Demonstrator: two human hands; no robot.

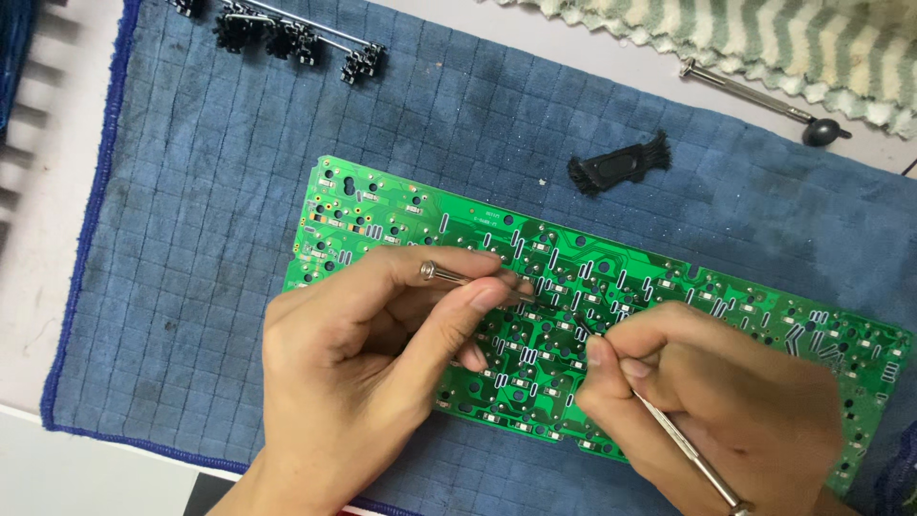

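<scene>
A long green circuit board (401,215) lies slantwise on a blue cloth (191,239). My left hand (363,363) pinches a thin metal tool (449,276) between thumb and forefinger, its tip pointing right onto the middle of the board. My right hand (726,401) grips a second slim metal tool (693,459), its shaft running back toward the lower right and its tip touching the board near the left tool's tip. Both hands rest over the board's lower middle and hide that part.
A small black brush-like piece (616,164) lies on the cloth above the board. Black clips on metal bars (287,38) sit at the top left. A thin screwdriver (755,96) and a striped green-and-white towel (764,38) are at the top right.
</scene>
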